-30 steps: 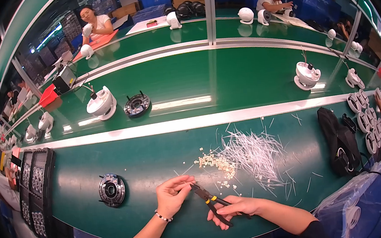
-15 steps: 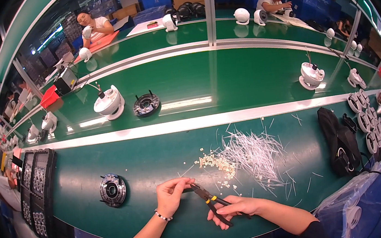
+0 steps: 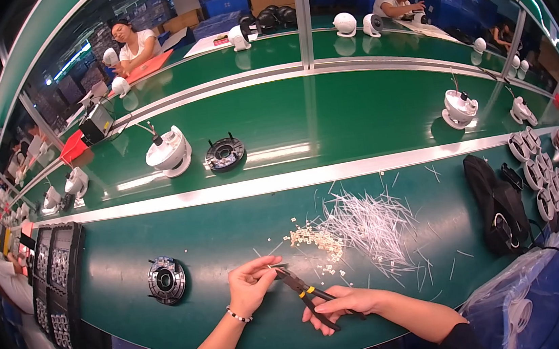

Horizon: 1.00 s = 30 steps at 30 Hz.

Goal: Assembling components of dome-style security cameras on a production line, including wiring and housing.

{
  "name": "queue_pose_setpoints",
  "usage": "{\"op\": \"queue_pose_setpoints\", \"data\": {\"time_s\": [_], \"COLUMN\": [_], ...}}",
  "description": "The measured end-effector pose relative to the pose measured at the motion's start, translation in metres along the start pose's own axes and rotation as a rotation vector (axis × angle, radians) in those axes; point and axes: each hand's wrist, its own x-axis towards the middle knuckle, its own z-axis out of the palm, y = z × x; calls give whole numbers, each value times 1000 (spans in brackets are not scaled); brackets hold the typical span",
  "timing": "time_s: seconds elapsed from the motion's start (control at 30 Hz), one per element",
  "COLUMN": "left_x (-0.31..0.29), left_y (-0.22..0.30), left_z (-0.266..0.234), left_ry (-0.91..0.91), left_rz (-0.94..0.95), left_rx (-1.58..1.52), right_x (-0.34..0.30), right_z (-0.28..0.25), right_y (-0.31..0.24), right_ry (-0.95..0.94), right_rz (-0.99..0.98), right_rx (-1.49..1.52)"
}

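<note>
My left hand [image 3: 249, 288], with a beaded bracelet at the wrist, pinches a thin white cable tie [image 3: 271, 266] between thumb and fingertips. In my right hand [image 3: 341, 305] are cutting pliers [image 3: 297, 286] with black handles and yellow bands; their jaws are at the left fingertips, by the tie. Just beyond the pliers lie many small cream-coloured square bits [image 3: 321, 242]. A heap of thin white strips [image 3: 370, 226] spreads to their right. Left of my hands, a round black-and-grey part [image 3: 167, 280] with a ring-shaped middle rests on the green bench.
A black tray of parts [image 3: 56, 286] stands at the left edge. At right are a black bag [image 3: 497, 206], stacked white rings [image 3: 538, 171] and a plastic-covered blue bin [image 3: 524, 298]. White round housings [image 3: 169, 150] and a black ring part [image 3: 225, 153] sit on the green belt beyond.
The pliers' jaws and left fingertips have shifted slightly left. On the nearer belt, the left housing and black ring part sit farther right. A person across the belt has lowered one hand.
</note>
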Motion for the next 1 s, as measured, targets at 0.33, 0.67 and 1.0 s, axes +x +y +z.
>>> {"op": "queue_pose_setpoints", "data": {"time_s": [0.33,0.67,1.0], "left_x": [2,64,215], "left_y": [0,42,-23], "left_z": [-2,8,-26], "left_ry": [-10,-366,455], "left_rz": [4,-218,520], "left_rx": [167,309,1646], "right_x": [-1,-1,7], "right_z": [2,-1,1], "right_y": [-1,2,1], "right_ry": [11,6,-64], "right_rz": [4,-15,37], "right_rx": [-7,6,-37]}}
